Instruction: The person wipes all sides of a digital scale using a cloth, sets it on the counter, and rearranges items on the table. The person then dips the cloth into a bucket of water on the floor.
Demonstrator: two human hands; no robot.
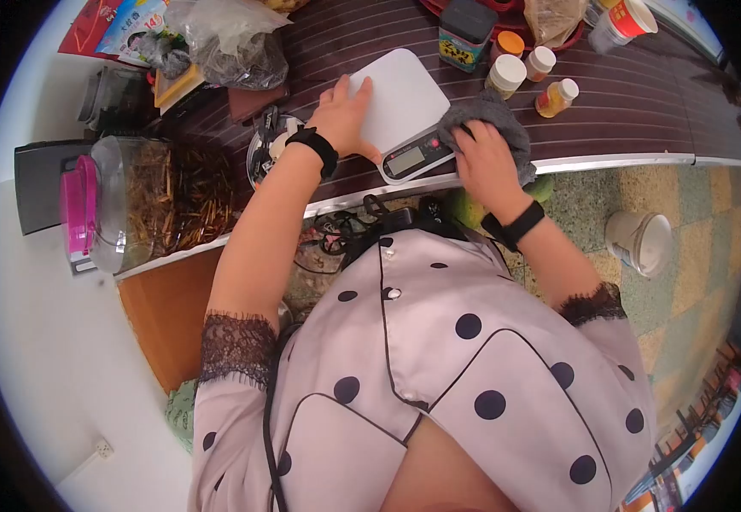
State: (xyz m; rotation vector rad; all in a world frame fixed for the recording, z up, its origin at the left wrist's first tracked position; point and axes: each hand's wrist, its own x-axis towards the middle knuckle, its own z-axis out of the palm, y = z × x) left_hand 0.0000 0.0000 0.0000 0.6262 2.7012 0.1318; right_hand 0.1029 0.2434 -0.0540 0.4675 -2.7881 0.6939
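A white kitchen scale [403,98] with a small grey display lies on the dark striped table [328,43]. My left hand [342,115] rests on the scale's left edge, its fingers spread. A dark grey cloth [507,128] is bunched at the right end of the display panel. My right hand [486,162] presses on this cloth, its fingers partly sunk in the folds beside the scale's buttons.
Small bottles [557,98], a dark-lidded jar [466,36] and a paper cup [622,24] stand beyond the scale. At left are plastic bags [238,51], a coil of cables [261,149] and a large clear jar [166,200]. A white bucket [639,241] sits on the floor.
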